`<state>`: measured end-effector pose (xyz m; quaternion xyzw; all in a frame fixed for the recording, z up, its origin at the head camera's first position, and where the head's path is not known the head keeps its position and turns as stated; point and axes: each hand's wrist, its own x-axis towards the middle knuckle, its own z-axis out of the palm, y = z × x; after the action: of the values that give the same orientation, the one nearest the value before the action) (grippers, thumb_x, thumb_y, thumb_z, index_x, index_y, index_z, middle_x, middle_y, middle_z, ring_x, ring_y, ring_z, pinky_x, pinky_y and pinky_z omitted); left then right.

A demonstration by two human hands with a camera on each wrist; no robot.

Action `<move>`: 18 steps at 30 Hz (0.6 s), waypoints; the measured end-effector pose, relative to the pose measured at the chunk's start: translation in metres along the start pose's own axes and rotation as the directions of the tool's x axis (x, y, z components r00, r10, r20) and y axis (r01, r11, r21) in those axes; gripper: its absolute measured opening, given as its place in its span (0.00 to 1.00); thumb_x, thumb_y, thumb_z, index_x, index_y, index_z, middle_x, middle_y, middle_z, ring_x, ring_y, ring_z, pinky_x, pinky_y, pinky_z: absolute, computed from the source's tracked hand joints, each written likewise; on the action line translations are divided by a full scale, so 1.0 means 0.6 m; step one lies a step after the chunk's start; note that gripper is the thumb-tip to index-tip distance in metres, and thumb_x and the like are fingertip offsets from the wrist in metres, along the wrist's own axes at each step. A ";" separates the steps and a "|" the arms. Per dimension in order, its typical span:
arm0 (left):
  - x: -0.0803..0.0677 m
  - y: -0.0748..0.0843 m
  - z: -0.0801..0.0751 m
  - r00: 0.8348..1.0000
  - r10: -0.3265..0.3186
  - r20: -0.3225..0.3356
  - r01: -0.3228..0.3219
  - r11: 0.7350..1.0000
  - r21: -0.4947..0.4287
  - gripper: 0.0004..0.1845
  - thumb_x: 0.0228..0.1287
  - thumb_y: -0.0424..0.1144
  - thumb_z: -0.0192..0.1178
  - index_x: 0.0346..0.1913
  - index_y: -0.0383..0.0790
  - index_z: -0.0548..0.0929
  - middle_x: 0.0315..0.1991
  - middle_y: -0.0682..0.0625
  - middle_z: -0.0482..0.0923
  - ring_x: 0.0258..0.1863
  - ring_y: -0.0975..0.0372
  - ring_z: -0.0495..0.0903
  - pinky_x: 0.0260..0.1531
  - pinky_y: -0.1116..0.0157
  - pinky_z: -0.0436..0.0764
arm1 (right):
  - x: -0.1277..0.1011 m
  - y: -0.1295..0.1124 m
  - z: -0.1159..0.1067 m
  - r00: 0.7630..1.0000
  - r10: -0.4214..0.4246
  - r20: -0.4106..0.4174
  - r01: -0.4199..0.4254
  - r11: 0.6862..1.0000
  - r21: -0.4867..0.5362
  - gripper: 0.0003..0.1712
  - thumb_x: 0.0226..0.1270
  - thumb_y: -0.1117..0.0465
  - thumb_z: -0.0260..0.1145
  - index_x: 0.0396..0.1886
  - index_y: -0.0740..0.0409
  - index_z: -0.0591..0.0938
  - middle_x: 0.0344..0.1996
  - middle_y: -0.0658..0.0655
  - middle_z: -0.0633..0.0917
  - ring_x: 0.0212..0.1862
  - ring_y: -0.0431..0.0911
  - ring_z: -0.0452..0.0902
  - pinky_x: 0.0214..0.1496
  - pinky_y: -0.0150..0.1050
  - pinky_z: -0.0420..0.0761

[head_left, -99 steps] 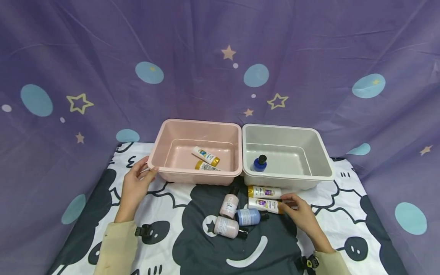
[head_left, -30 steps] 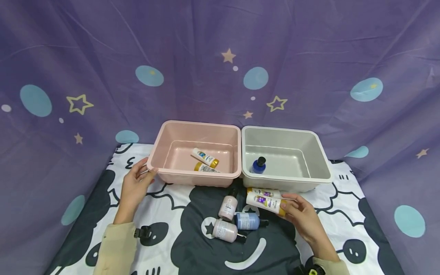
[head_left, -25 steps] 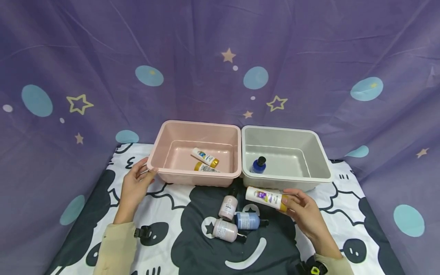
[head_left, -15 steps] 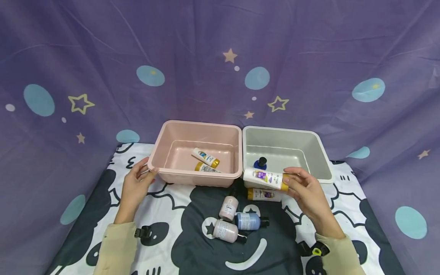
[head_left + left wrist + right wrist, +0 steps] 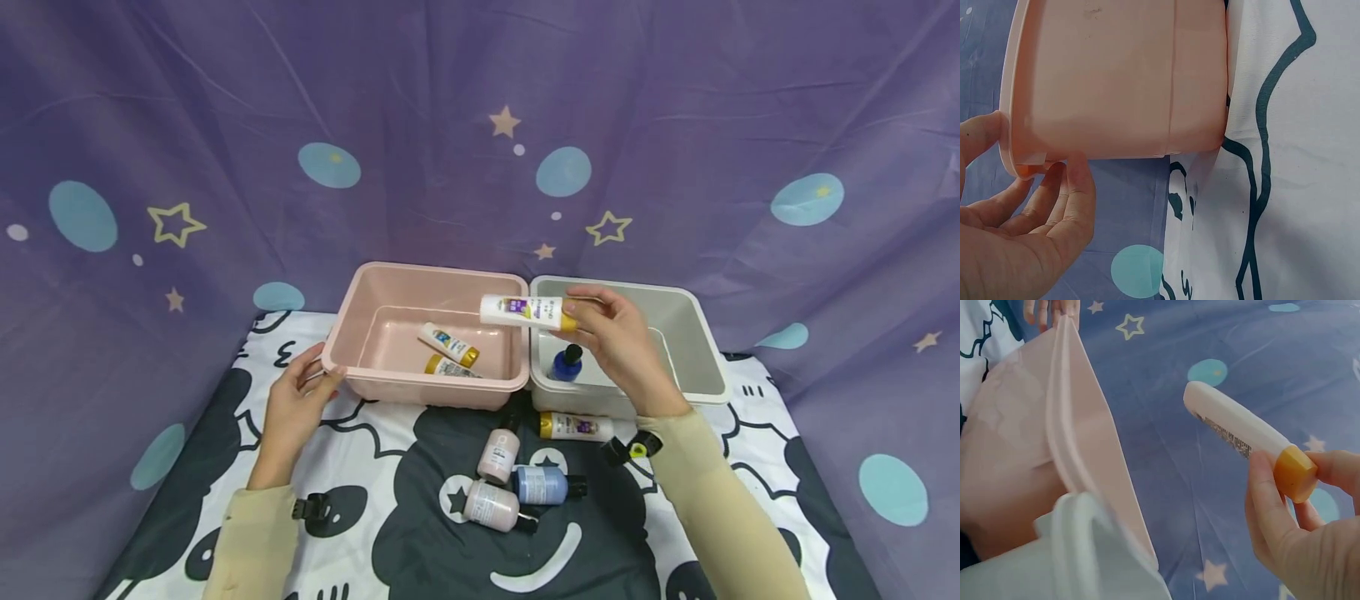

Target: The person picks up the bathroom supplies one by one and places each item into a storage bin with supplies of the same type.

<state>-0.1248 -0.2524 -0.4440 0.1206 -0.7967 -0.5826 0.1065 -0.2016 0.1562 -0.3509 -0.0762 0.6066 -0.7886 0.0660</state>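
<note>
Pink plastic formed the left tub, and the left hand held its near left corner, thumb on the rim and fingers under the lip. 2 white tubes with gold caps lay inside it. The right hand was raised above the seam where the pink tub met the grey tub. Its thumb and fingers pinched the gold-capped end of a white tube, which was held level in the air, its rounded end reaching over the pink tub's right rim. A dark blue bottle with a black cap stood in the grey tub just below that hand.

On the black-and-white patterned cloth covering the bench, in front of the tubs, lay another gold-capped tube, 2 pale pink bottles and a light blue bottle, close together. Purple fabric with stars and blue dots hung behind.
</note>
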 end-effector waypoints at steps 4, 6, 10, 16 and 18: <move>-0.002 -0.001 -0.003 1.000 -0.007 -0.008 0.007 1.000 0.006 0.34 0.71 0.47 0.64 0.75 0.40 0.66 0.66 0.40 0.72 0.53 0.61 0.78 0.42 0.75 0.82 | 0.057 0.001 0.038 1.000 0.014 0.013 -0.014 0.999 0.029 0.16 0.70 0.68 0.66 0.54 0.70 0.76 0.50 0.66 0.76 0.42 0.51 0.82 0.49 0.48 0.85; -0.002 -0.001 -0.004 1.000 -0.009 -0.010 0.009 1.000 0.007 0.34 0.70 0.47 0.64 0.75 0.40 0.66 0.66 0.39 0.72 0.55 0.58 0.78 0.41 0.76 0.82 | 0.085 0.004 0.055 0.999 0.021 0.031 -0.022 0.999 0.033 0.17 0.70 0.69 0.66 0.54 0.72 0.76 0.53 0.67 0.74 0.41 0.51 0.82 0.49 0.48 0.85; -0.002 -0.001 -0.005 1.000 -0.010 -0.005 0.010 1.000 0.002 0.35 0.70 0.47 0.64 0.75 0.40 0.66 0.66 0.39 0.72 0.57 0.54 0.77 0.41 0.76 0.82 | 0.134 0.018 0.085 0.998 0.054 0.045 -0.055 0.998 0.025 0.21 0.70 0.70 0.65 0.58 0.77 0.72 0.51 0.67 0.75 0.41 0.51 0.81 0.50 0.49 0.85; 0.000 0.000 -0.003 1.000 -0.010 0.001 0.010 1.000 -0.002 0.35 0.70 0.47 0.65 0.75 0.41 0.66 0.65 0.38 0.73 0.57 0.51 0.78 0.41 0.75 0.82 | 0.186 0.048 0.118 0.993 0.117 0.025 -0.117 0.993 -0.021 0.18 0.69 0.72 0.65 0.55 0.75 0.74 0.45 0.65 0.78 0.40 0.52 0.82 0.48 0.48 0.86; 0.000 0.001 -0.002 1.000 -0.009 0.001 0.009 1.000 -0.012 0.35 0.70 0.47 0.65 0.75 0.41 0.66 0.65 0.38 0.73 0.57 0.51 0.77 0.41 0.75 0.82 | 0.200 0.059 0.124 0.991 0.132 0.018 -0.131 0.990 -0.058 0.15 0.68 0.72 0.66 0.52 0.73 0.76 0.44 0.65 0.79 0.39 0.52 0.82 0.46 0.47 0.87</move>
<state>-0.1242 -0.2535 -0.4430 0.1233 -0.7926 -0.5880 0.1043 -0.3036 0.0530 -0.3614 -0.0464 0.6318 -0.7640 0.1223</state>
